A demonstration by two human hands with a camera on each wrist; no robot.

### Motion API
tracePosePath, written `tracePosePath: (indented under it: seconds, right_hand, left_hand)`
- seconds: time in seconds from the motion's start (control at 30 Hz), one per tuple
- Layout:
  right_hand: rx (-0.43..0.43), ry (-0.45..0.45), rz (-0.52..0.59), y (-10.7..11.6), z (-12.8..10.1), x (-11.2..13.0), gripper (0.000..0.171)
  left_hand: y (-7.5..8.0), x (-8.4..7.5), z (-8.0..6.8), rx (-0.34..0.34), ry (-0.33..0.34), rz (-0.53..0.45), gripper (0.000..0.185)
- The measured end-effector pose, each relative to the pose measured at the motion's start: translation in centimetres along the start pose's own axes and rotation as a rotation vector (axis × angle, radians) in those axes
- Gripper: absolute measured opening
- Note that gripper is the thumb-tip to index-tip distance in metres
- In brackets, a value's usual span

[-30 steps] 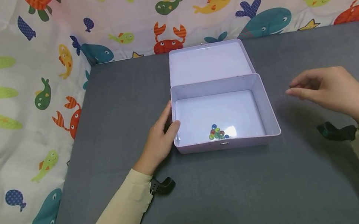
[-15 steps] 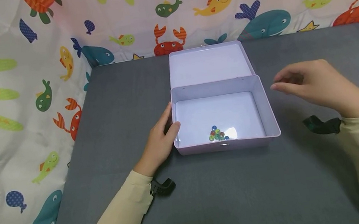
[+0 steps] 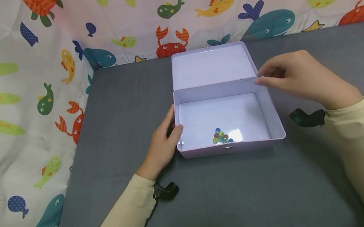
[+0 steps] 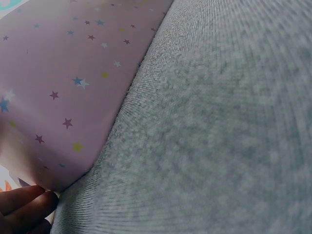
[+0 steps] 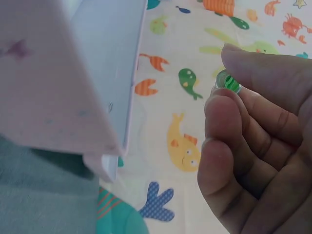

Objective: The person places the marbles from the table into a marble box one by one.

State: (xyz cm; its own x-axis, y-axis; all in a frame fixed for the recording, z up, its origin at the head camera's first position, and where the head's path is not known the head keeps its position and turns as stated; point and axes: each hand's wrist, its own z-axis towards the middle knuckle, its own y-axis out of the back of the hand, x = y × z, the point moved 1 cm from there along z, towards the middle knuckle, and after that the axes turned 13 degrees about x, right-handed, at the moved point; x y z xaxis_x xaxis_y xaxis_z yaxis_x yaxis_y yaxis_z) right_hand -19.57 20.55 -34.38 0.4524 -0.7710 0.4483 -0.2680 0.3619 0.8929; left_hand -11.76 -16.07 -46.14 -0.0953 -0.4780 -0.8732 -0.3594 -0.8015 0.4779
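Observation:
A pale lilac tin box (image 3: 204, 152) stands with its hinged lid (image 3: 212, 66) laid back; small stars dot its outer wall in the left wrist view. Several coloured glass marbles (image 3: 221, 136) lie together on its floor by the front wall. My left hand (image 3: 159, 146) holds the box's left side, thumb at the rim and fingers along the outside. Between thumb and fingertips, my right hand (image 3: 304, 79) pinches a clear marble with a green swirl (image 5: 229, 82). In the head view, that hand overlaps the back right corner of the box, where lid and box meet.
Grey cloth covers the table (image 3: 239, 193). Behind and to the left hangs a white curtain (image 3: 142, 16) printed with sea animals. A black wrist strap mount (image 3: 307, 118) juts inward from the right wrist, and another mount (image 3: 166, 191) from the left.
My right hand has moved left and farther back, from beside the box to its back right corner. My left hand and the marbles in the box have stayed in place.

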Motion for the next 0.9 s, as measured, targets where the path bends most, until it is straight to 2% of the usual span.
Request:
tracePosePath:
  seconds: [0.33, 0.57, 0.9]
  right_hand:
    - [0.049, 0.026, 0.044, -0.4, 1.9, 1.3, 0.022]
    - [0.058, 0.059, 0.062, -0.8, 2.8, 2.5, 0.017]
    - [0.128, 0.024, 0.098, -1.2, 3.9, 3.7, 0.016]
  left_hand:
    - [0.1, -0.1, -0.3, -0.005, 0.008, 0.006, 0.068]
    - [0.2, -0.2, -0.4, -0.003, 0.012, 0.007, 0.066]
    - [0.2, -0.5, -0.2, -0.002, 0.005, 0.015, 0.066]
